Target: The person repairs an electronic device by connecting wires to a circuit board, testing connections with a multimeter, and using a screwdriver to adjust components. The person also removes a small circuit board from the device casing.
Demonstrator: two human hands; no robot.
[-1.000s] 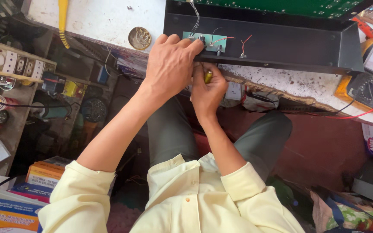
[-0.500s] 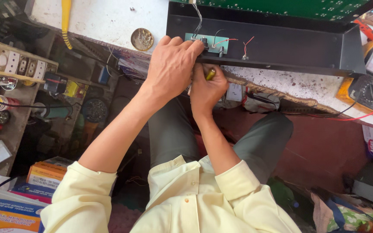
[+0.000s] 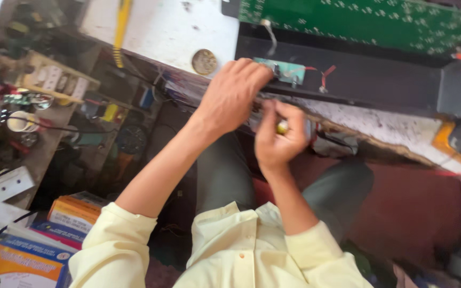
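My left hand (image 3: 233, 96) rests on the near edge of a long black metal frame (image 3: 369, 80), fingers pressed against a small teal circuit board (image 3: 286, 72) with red wires. My right hand (image 3: 276, 138) is closed around a yellow-handled tool (image 3: 281, 127), likely a screwdriver, just below the frame's edge. A large green circuit panel (image 3: 369, 21) lies along the frame's far side. Both sleeves are pale yellow.
A round metal tin (image 3: 204, 61) sits on the white worktop (image 3: 161, 32). A shelf at left holds a socket strip (image 3: 54, 80) and small parts. Books (image 3: 33, 250) lie at lower left. An orange meter (image 3: 454, 141) is at right.
The view has shifted and closed in. My right hand has come slightly down and away from under the frame, still gripping the tool. The left hand stays on the small board.
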